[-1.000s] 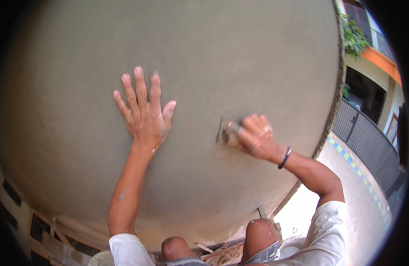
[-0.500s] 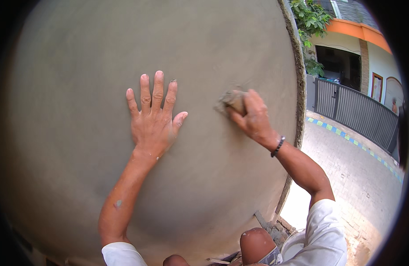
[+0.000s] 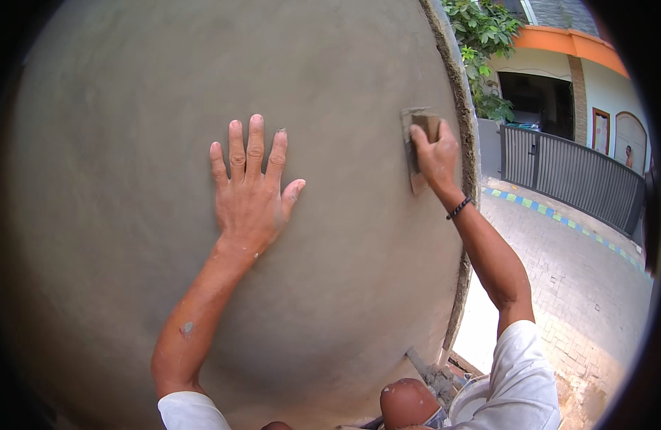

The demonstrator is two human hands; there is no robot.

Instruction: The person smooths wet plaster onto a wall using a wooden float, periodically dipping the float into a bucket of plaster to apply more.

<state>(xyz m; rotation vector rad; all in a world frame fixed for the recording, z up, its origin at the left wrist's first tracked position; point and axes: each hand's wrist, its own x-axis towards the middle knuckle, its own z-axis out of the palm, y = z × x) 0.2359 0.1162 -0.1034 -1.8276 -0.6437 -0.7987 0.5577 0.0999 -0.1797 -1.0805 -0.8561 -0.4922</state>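
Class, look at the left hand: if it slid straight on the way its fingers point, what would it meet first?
The way looks free: beyond the left hand, only bare grey wall runs to the picture's upper edge, though slight bumps may not show.

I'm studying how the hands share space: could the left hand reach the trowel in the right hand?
Probably yes: the left hand lies spread on the wall, with only wall surface between it and the trowel, though the right hand grips its handle.
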